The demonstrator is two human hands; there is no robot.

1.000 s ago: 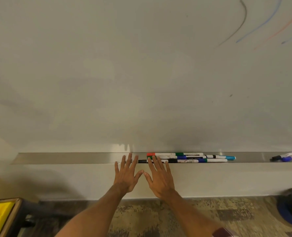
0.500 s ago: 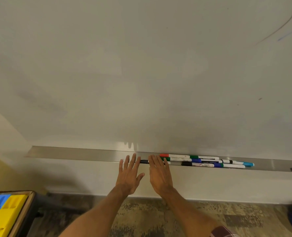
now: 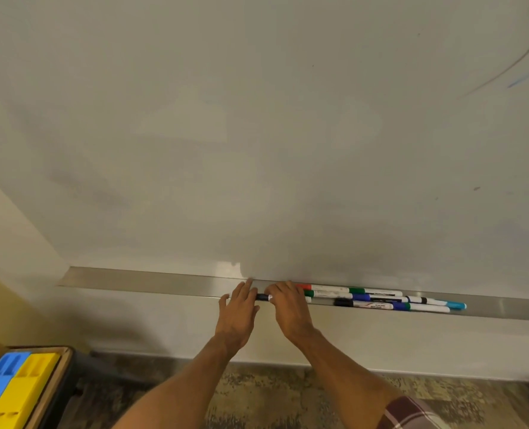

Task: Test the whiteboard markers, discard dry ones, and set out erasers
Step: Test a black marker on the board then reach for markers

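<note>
Black plastic showed between the two hands: the cap end of a black-capped marker (image 3: 261,297) lying in the aluminium tray (image 3: 151,281). The right hand (image 3: 288,308) had its fingers curled down over the marker's barrel, holding it. The left hand (image 3: 238,311) lay just left of it with fairly straight fingers reaching the cap and the thumb spread aside, so we judged it to be touching and not gripping. The marker's long axis ran left to right along the tray, cap toward the left hand, barrel hidden under the right. We judged the step in hand to be uncapping, with the left hand pulling leftward along that axis while the right kept the barrel steady.

Just right of the right hand lay the other markers (image 3: 377,300), a loose bundle parallel to the tray, with red, green, blue, black and light blue caps. Beyond the tray rose the whiteboard (image 3: 257,134), mostly bare here, with faint test strokes (image 3: 526,54) at its far right edge. At the near left a wooden box held blue and yellow blocks (image 3: 12,388), which we could not identify. Patterned carpet (image 3: 272,394) lay below.
</note>
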